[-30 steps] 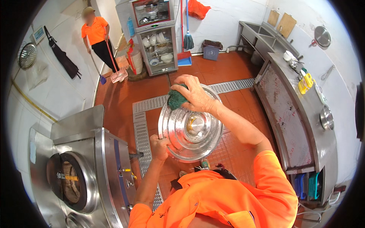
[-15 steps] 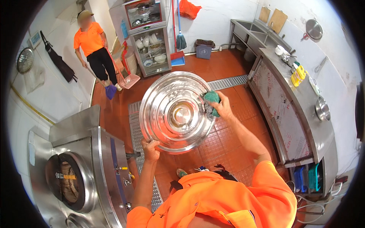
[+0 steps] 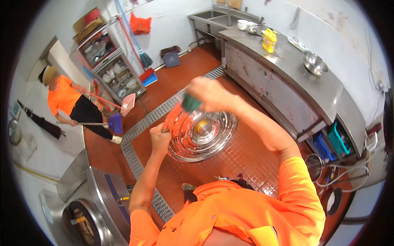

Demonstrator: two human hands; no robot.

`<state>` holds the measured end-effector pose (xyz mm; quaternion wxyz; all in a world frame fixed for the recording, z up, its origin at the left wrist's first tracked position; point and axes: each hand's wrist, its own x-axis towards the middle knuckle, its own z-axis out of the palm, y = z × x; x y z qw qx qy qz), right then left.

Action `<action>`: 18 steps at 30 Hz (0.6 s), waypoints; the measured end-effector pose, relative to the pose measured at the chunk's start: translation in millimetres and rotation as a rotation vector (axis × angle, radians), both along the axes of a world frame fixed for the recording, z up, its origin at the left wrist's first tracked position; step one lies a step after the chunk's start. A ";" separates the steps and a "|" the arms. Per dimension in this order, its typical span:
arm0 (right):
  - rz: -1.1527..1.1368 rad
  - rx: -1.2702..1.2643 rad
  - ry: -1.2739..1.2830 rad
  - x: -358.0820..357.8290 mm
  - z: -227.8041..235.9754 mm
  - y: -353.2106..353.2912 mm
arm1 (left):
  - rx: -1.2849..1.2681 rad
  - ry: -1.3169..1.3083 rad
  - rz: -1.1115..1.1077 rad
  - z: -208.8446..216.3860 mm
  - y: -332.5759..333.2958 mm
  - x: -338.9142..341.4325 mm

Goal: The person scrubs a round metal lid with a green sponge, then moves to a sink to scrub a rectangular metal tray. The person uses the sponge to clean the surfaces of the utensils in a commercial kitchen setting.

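A large, shiny stainless steel lid [image 3: 201, 133] with concentric rings is held out in front of me, tilted above the floor. My left hand [image 3: 160, 140] grips its left rim, fingers closed. Above the lid's upper part is my right hand [image 3: 210, 94], somewhat blurred and closed around a green scouring pad [image 3: 191, 103]. Whether the pad touches the metal here, I cannot tell. My right hand and forearm cover the lid's upper edge.
At the left, a person [image 3: 65, 96] in orange holds a broom and a pink dustpan [image 3: 128, 104]. A steel counter [image 3: 283, 61] carries a metal bowl [image 3: 315, 63] and a yellow bottle [image 3: 269, 40]. A wok stove [image 3: 94, 201] stands lower left; a drain grate [image 3: 154, 117] crosses the tiled floor.
My right hand and the pad have moved from the lid's right edge to its upper left. The lid has tilted, and my view has turned to the right.
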<state>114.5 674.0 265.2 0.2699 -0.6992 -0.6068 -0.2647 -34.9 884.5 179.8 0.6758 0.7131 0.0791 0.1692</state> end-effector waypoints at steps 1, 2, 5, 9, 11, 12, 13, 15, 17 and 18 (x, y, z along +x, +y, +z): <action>-0.150 0.045 0.149 16.0 -10.4 -32.2 | -0.099 -0.011 0.011 4.1 -11.6 -4.3; -0.266 0.177 0.305 26.6 -27.9 -77.6 | -0.226 -0.036 -0.008 7.9 -31.6 -1.2; -0.479 0.589 0.861 10.1 -107.7 -167.6 | -0.484 -0.078 0.113 8.2 -88.4 7.8; -0.483 1.202 1.180 -38.4 -213.8 -186.1 | -0.550 -0.094 0.056 -20.6 -125.5 15.2; -0.520 1.203 1.207 -44.8 -212.7 -206.6 | -0.576 -0.049 -0.002 -22.7 -139.2 14.9; -0.517 1.174 1.123 -44.0 -209.1 -219.1 | -0.591 -0.014 -0.104 -30.4 -136.6 16.5; -0.545 1.131 1.075 -44.5 -197.9 -232.3 | -0.558 0.000 -0.157 -31.0 -137.9 17.7; -0.608 0.948 0.911 -46.9 -166.6 -256.9 | -0.493 0.021 -0.259 -27.8 -137.7 20.5; -0.587 0.836 0.890 -51.7 -131.9 -271.7 | -0.405 0.061 -0.430 -24.4 -123.5 36.9; -0.624 0.738 0.845 -50.7 -119.2 -282.0 | -0.363 0.073 -0.519 -22.3 -122.2 46.8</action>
